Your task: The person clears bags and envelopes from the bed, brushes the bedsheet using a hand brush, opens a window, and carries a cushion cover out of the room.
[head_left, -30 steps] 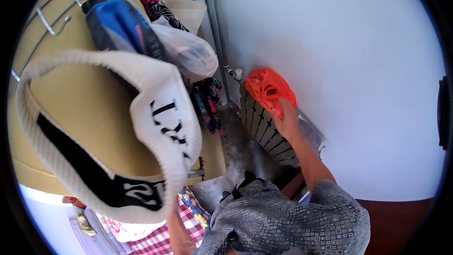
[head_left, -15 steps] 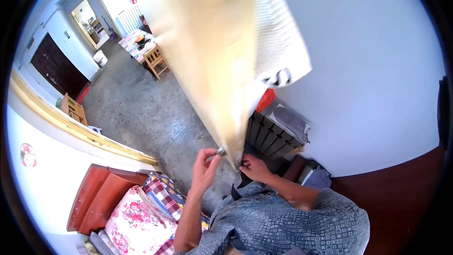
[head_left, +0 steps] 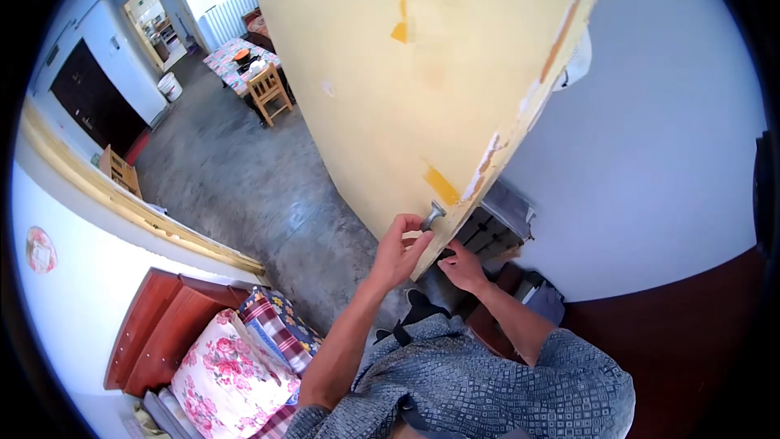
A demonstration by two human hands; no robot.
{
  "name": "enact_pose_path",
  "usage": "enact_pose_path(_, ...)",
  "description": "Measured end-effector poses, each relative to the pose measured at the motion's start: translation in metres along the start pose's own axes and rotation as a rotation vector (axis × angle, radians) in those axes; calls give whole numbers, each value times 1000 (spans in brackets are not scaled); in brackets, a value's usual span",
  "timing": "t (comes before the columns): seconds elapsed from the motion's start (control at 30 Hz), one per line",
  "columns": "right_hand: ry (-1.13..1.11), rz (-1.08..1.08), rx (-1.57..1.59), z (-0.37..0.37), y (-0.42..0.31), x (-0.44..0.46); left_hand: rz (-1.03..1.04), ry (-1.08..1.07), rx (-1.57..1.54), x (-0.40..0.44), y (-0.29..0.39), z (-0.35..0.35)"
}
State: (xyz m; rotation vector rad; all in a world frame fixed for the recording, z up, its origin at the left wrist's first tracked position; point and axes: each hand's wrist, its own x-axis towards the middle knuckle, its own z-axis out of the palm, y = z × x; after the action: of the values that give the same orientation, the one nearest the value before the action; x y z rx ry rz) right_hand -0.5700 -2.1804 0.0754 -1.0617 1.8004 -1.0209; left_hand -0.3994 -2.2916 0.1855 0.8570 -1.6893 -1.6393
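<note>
A pale yellow door with orange patches and chipped paint along its edge stands open before me. On its near face is a metal door handle. My left hand is at this handle, thumb and index finger closed around its lower end. My right hand is on the other side of the door's edge, low down. Its fingers are curled at a small dark thing, partly hidden by the door, that I cannot make out.
To the left, a bed with a wooden headboard holds a floral pillow. A yellow door frame runs above it. Beyond are a table, a wooden chair and a dark door. A dark rack stands behind the door.
The door has swung so that its broad yellow face now shows, and the white patterned cloth is mostly hidden behind it. Both hands have shifted right with the door, the left staying at the handle.
</note>
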Motion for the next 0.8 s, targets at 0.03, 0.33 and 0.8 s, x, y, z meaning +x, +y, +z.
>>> enact_pose_path(0.03, -47, -18, -8, 0, 2, 1, -29, 15, -25, -2, -1, -3)
enact_pose_path(0.33, 219, -168, -84, -16, -11, 44, -42, 139, -160, -67, 6, -59)
enact_pose_path(0.8, 512, -370, -488, -38, -135, 187, 1, 626, -230, -194, -15, -163)
